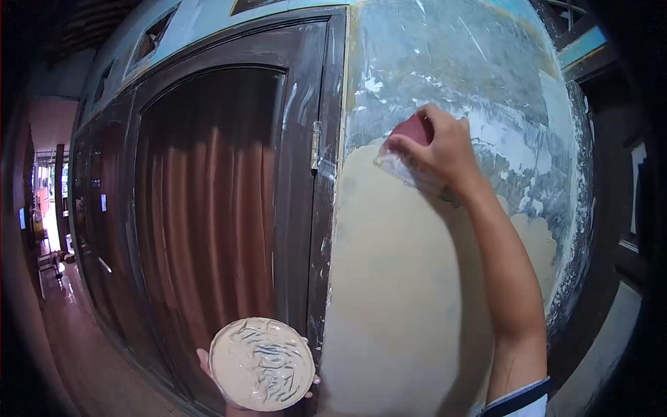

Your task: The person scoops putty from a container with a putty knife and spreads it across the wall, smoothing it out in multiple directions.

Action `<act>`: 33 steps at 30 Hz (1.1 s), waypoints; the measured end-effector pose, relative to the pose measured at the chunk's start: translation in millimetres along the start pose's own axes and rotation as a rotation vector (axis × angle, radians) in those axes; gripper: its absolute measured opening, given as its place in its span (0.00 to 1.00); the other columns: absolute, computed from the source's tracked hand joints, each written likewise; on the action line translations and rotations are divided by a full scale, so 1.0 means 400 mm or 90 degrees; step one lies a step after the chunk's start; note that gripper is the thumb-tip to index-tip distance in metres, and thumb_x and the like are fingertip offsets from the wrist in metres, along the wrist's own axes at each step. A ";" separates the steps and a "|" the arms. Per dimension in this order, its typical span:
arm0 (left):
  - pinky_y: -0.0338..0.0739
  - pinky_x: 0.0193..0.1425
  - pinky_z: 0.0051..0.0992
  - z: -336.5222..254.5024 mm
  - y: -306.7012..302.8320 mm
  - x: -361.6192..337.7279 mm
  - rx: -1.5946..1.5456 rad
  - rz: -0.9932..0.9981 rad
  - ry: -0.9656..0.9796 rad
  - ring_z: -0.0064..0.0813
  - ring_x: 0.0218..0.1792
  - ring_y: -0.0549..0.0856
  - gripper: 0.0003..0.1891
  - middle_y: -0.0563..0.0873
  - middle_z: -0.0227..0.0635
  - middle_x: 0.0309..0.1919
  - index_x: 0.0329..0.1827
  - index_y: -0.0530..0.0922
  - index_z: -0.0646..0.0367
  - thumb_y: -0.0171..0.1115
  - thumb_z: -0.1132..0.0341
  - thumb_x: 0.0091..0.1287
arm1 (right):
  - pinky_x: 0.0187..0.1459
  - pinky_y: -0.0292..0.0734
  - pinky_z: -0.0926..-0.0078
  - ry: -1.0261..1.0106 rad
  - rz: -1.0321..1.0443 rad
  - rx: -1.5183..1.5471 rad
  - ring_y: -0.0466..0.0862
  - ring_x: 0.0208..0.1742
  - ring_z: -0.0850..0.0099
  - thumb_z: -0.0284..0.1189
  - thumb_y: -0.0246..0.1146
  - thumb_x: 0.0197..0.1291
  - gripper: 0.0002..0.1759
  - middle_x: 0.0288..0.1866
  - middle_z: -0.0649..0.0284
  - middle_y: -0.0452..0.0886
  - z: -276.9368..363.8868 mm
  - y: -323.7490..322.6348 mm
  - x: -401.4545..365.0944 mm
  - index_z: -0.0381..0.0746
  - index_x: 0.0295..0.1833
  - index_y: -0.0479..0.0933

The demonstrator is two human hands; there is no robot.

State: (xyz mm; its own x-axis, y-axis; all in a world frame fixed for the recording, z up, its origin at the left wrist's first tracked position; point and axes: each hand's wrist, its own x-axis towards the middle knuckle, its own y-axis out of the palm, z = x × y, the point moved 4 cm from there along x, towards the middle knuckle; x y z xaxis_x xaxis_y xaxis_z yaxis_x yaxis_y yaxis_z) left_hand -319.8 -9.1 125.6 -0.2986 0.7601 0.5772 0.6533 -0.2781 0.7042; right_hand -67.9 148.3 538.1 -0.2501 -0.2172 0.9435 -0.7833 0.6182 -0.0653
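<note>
At the far left a corridor with a shiny floor runs away into the distance. Next to it stands a dark wooden door with a reddish-brown curtain hanging in folds behind its panel and a metal hinge on its right-hand edge. Low in front of the door, the left hand holds up a round plate from underneath. The plate hides most of the hand, and only fingertips show past the rim on the left and lower right, so the fingers look spread out beneath it. The plate faces the camera and is coated with beige putty scored by scrape marks. Right of the door frame is the wall, blue-grey and patchy at the top, with white flecks. Its lower part is covered by a smooth beige coat. At the upper edge of that coat, the right hand is raised on an outstretched arm. Its fingers are curled together around the red handle of a scraper, whose pale blade is pressed against the wall just below the knuckles. A white sleeve with a dark band shows at the bottom right.
</note>
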 end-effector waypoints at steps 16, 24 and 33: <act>0.69 0.70 0.74 -0.036 0.014 -0.040 0.010 -0.227 0.172 0.71 0.73 0.71 0.59 0.66 0.59 0.79 0.85 0.59 0.55 0.49 0.16 0.62 | 0.48 0.84 0.60 0.134 -0.031 0.090 0.91 0.45 0.53 0.54 0.80 0.52 0.33 0.42 0.49 0.90 -0.044 -0.056 0.020 0.38 0.51 0.81; 0.70 0.71 0.74 -0.039 0.077 -0.051 0.037 -0.047 0.012 0.70 0.73 0.71 0.60 0.67 0.60 0.79 0.85 0.59 0.57 0.51 0.17 0.62 | 0.57 0.74 0.60 0.183 -0.099 -0.007 0.87 0.44 0.54 0.59 0.78 0.52 0.35 0.43 0.51 0.90 -0.134 -0.098 -0.026 0.39 0.50 0.82; 0.66 0.66 0.82 -0.030 0.070 -0.039 -0.075 0.013 -0.029 0.74 0.73 0.68 0.61 0.63 0.59 0.81 0.85 0.60 0.54 0.51 0.15 0.59 | 0.55 0.74 0.55 0.084 -0.101 -0.078 0.87 0.45 0.51 0.57 0.77 0.55 0.33 0.41 0.51 0.88 -0.053 -0.044 -0.011 0.40 0.50 0.81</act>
State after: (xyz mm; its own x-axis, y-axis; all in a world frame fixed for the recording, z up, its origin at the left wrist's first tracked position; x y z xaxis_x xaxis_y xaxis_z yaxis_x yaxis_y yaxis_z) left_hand -305.1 -35.8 141.3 -0.2523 0.7790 0.5740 0.5719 -0.3584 0.7379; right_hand -40.7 154.3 542.3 -0.0468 -0.2241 0.9734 -0.7302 0.6727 0.1197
